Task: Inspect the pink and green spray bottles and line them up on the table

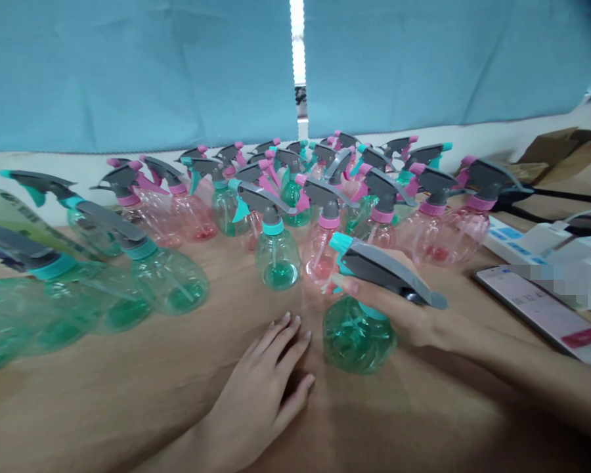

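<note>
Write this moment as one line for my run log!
left hand: open on brown tabletop | right hand: holding green spray bottle near its neck | beyond: other spray bottles | far right: phone

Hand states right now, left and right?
Left hand: open, palm down on the table, holding nothing.
Right hand: closed around the neck of a green spray bottle.
</note>
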Tool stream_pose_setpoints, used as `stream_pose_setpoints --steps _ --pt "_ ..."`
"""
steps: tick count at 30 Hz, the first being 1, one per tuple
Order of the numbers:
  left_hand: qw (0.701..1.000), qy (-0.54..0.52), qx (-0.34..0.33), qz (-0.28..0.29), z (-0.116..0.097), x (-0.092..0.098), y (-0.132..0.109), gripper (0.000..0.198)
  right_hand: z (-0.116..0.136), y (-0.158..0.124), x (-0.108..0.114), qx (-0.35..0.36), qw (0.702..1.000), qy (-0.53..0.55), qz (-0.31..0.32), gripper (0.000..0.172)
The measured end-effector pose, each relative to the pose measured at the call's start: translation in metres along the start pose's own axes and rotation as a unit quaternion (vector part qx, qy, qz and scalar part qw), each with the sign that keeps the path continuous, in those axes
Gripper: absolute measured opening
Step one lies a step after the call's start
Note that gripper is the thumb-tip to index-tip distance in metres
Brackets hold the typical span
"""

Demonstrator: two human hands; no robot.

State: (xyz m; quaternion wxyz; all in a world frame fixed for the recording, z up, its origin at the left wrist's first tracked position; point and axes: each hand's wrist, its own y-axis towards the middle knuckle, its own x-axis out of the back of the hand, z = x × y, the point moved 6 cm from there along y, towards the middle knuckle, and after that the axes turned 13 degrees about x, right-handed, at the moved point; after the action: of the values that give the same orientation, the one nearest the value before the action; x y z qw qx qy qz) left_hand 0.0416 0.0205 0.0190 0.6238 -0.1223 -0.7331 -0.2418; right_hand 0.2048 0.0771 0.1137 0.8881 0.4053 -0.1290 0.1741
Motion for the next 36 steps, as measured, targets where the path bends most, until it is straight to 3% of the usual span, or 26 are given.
stream_pose_setpoints --steps 3,7,12,36 --pt "1.0 0.002 -0.002 -0.002 0.0 0.0 0.0 0.043 -0.001 -0.001 0.0 0.006 1.0 0.006 -0.009 0.025" --pt "1.0 0.004 -0.005 -0.006 -0.001 0.001 0.0 0.043 -0.008 -0.006 -0.004 -0.022 0.998 0.057 -0.005 0.006" --pt "1.0 -0.001 0.002 -0.003 0.0 0.002 0.001 0.042 -0.014 -0.008 -0.006 -0.049 0.997 0.066 -0.005 0.019" --pt "1.0 -0.017 -0.001 -0.007 0.0 0.002 0.001 0.042 -0.009 -0.006 -0.006 -0.059 0.996 0.069 0.002 0.015"
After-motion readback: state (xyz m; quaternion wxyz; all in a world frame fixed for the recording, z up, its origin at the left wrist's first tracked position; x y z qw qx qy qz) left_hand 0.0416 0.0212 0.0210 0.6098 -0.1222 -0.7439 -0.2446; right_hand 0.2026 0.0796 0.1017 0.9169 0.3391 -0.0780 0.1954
